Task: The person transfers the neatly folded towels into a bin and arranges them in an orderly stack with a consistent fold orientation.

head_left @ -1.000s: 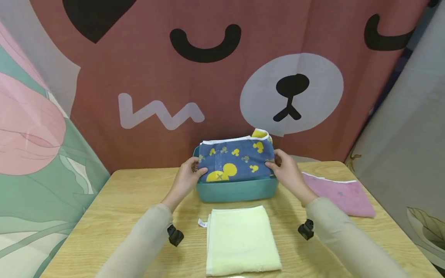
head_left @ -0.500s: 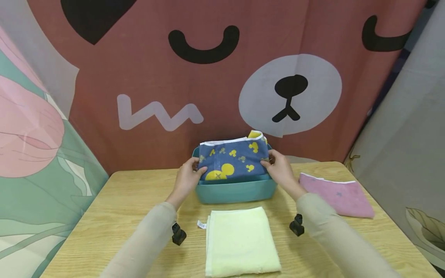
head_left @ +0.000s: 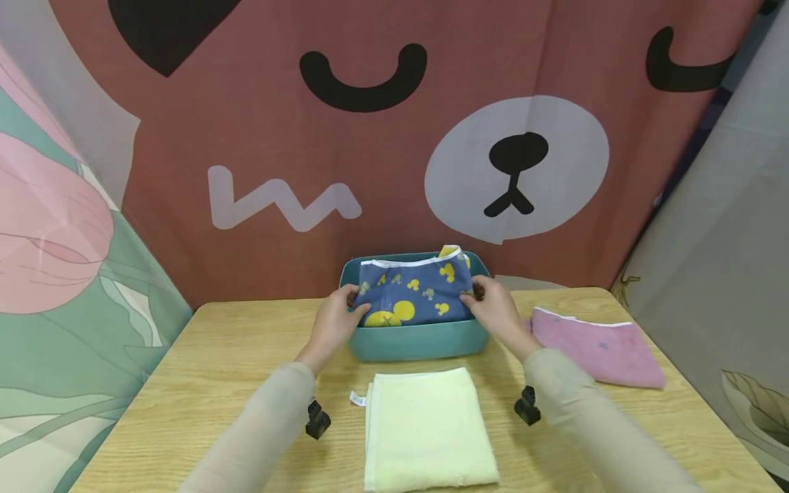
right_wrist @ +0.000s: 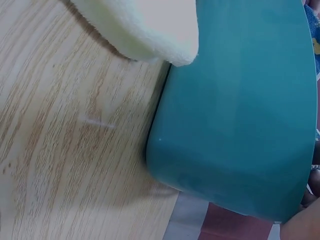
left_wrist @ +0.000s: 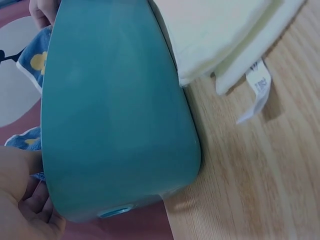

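A folded blue towel [head_left: 425,294] with yellow mouse-head prints and white edging stands partly inside a teal bin [head_left: 425,341]. My left hand [head_left: 335,318] pinches its left side between thumb and fingers, at the bin's left end. On the opposite side my right hand [head_left: 496,311] pinches the towel's right edge, just over the rim. The towel's lower part is hidden behind the bin's front wall. In the left wrist view, blue cloth [left_wrist: 32,141] shows by the left hand's fingers [left_wrist: 37,200]. The right wrist view has only part of the right hand [right_wrist: 302,222] at the bin's corner.
A folded pale yellow towel [head_left: 431,431] with a white tag [head_left: 357,398] lies in front of the bin on the wooden table [head_left: 246,356]. To the right rests a folded pink towel [head_left: 600,349]. A printed curtain [head_left: 277,137] hangs behind the table.
Both hands have lowered the blue towel into the bin, so its top edge is lower and more of the bin's back rim shows. The right hand has shifted left and slightly down.
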The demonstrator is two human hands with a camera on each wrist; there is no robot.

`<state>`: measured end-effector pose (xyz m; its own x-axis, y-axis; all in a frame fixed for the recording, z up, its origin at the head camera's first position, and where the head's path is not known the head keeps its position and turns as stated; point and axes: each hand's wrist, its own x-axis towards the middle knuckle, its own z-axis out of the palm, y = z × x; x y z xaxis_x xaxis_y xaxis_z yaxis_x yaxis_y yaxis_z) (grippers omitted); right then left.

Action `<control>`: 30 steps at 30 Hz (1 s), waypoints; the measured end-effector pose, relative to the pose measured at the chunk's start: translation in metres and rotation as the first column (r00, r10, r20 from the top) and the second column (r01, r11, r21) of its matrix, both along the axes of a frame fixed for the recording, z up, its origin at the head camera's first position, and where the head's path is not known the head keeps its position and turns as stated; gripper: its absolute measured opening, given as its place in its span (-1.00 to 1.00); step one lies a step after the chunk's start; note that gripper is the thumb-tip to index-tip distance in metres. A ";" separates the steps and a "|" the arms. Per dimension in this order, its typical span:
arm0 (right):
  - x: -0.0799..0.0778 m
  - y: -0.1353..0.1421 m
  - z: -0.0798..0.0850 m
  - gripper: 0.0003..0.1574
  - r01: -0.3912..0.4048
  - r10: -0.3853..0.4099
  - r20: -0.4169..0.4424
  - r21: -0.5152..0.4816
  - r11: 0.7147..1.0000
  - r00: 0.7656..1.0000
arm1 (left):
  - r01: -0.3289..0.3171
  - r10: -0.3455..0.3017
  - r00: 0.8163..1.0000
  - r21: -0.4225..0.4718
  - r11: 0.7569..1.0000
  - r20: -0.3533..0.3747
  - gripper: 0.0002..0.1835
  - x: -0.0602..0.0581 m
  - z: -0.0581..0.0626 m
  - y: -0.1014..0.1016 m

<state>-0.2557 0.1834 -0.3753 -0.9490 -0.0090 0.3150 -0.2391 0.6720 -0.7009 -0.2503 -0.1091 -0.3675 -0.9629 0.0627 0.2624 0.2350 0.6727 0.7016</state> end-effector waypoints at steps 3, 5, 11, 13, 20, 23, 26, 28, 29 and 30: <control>0.000 0.000 0.000 -0.65 -0.002 0.002 0.004 0.011 1.000 1.000 | -0.002 0.002 1.000 -0.002 1.000 0.015 -0.60 0.001 0.000 0.001; 0.001 0.000 0.000 -0.65 -0.003 0.003 0.002 0.023 1.000 1.000 | -0.004 0.004 1.000 -0.003 1.000 0.029 -0.59 0.002 0.001 0.000; 0.003 0.001 -0.001 -0.63 -0.016 0.017 -0.026 0.039 0.999 1.000 | -0.008 0.008 0.999 0.005 1.000 0.043 -0.57 0.004 0.002 0.001; 0.003 0.002 -0.001 -0.63 -0.030 0.031 -0.034 0.023 0.999 0.999 | -0.002 0.002 0.999 0.014 1.000 0.032 -0.58 0.005 0.003 0.001; 0.005 0.007 -0.005 -0.70 -0.101 0.096 -0.092 -0.052 0.993 0.991 | 0.012 -0.010 1.000 0.092 0.996 -0.022 -0.64 0.015 0.009 0.000; 0.007 0.010 -0.004 -0.71 -0.110 0.101 -0.108 -0.076 0.991 0.989 | 0.021 -0.019 0.999 0.101 0.995 -0.026 -0.65 0.021 0.013 0.000; 0.011 0.011 -0.002 -0.72 -0.108 0.097 -0.126 -0.089 0.990 0.987 | 0.041 -0.037 0.998 0.097 0.994 -0.046 -0.65 0.027 0.015 -0.002; 0.014 0.011 0.001 -0.73 -0.114 0.100 -0.146 -0.090 0.989 0.984 | 0.054 -0.048 0.997 0.091 0.994 -0.061 -0.67 0.032 0.016 -0.003; 0.016 0.011 0.001 -0.73 -0.117 0.101 -0.153 -0.094 0.989 0.983 | 0.061 -0.055 0.996 0.087 0.994 -0.070 -0.67 0.034 0.016 -0.003; 0.018 0.011 0.002 -0.73 -0.118 0.102 -0.163 -0.098 0.988 0.981 | 0.067 -0.061 0.995 0.083 0.994 -0.076 -0.67 0.037 0.016 -0.004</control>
<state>-0.2376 0.1947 -0.3729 -0.8828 -0.0691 0.4645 -0.4199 0.5591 -0.7149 -0.2137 -0.1132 -0.3513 -0.9355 0.0979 0.3394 0.3287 0.5933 0.7348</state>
